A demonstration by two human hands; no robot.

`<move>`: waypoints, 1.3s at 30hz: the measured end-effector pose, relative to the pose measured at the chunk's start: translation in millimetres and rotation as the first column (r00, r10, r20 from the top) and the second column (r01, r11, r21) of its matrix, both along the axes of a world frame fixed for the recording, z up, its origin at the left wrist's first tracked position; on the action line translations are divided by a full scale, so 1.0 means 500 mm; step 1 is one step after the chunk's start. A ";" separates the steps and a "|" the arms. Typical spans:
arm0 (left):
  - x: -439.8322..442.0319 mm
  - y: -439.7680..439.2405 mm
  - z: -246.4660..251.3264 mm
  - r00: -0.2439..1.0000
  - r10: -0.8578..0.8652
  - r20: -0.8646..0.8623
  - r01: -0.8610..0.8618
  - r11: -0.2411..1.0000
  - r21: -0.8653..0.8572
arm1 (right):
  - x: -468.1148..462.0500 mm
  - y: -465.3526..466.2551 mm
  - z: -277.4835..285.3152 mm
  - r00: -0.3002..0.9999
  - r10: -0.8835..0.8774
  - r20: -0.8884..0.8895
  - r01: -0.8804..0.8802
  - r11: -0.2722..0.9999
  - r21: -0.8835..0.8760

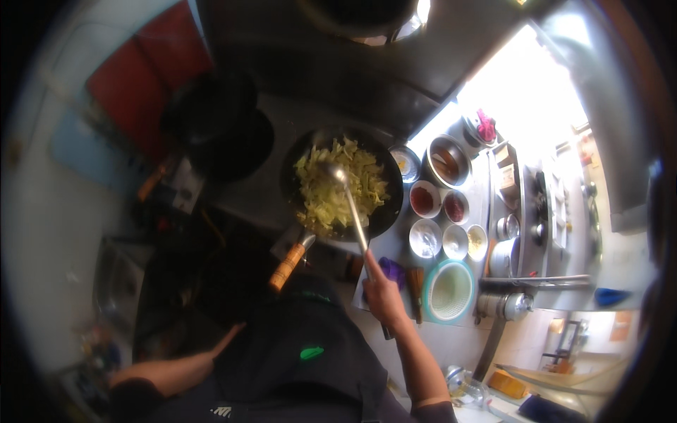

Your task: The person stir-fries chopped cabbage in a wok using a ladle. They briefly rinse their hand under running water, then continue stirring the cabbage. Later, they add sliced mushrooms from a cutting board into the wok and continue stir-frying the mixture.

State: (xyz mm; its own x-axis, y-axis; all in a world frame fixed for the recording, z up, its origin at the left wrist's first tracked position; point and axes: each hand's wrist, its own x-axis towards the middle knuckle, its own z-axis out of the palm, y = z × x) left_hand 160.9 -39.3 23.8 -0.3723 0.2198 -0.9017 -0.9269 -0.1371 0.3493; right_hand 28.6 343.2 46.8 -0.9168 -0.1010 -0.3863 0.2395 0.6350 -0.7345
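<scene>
A dark wok (394, 198) holds a heap of chopped, pale green leafy vegetable (322, 203) that looks like cabbage. My right hand (382, 296) grips the long handle of a metal ladle (355, 211), whose bowl rests on or just above the vegetable. The wok's wooden handle (288, 266) points down and left towards me, with no hand on it. My left hand (232, 334) is at my waist, at the left edge of the dark apron; its fingers are mostly hidden, and whether it holds anything cannot be told.
Right of the wok stand bowls of red seasoning (423, 200), a white bowl (424, 239), a pot of brown liquid (448, 161) and a turquoise-rimmed strainer basket (449, 292). A purple object (391, 270) lies near my right hand. Dark round cookware (232, 143) sits to the left.
</scene>
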 end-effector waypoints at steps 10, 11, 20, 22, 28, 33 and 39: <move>-0.114 -0.069 -0.075 0.374 -0.926 0.056 0.743 0.263 -0.616 | -0.021 0.028 -0.052 0.958 -0.188 -0.217 0.185 0.982 -0.035; -0.150 -0.072 -0.082 0.421 -0.907 0.011 0.666 0.301 -0.682 | -0.021 0.024 -0.049 0.952 -0.116 -0.283 0.098 0.992 -0.079; -0.334 0.106 -0.074 0.839 -0.214 -0.500 0.315 0.941 0.127 | 0.073 0.023 -0.010 0.936 -0.165 0.310 0.202 0.975 -0.090; -0.349 0.110 -0.095 0.819 -0.262 -0.511 0.410 0.889 0.202 | 0.064 -0.013 -0.023 0.977 -0.142 0.160 0.157 0.984 -0.083; -0.416 0.031 -0.265 0.697 -0.452 -0.557 0.694 0.621 0.365 | 0.008 -0.175 -0.100 0.951 -0.241 -0.194 0.274 0.948 0.165; -0.504 -0.080 -0.488 0.535 -0.586 -0.609 0.574 0.781 -0.248 | 0.016 -0.194 -0.131 0.912 -0.391 0.125 0.343 0.893 0.292; -0.692 -0.092 -0.642 0.689 -0.436 -0.579 0.271 0.896 -0.352 | 0.019 -0.192 -0.108 0.762 -0.602 0.237 0.570 0.798 0.194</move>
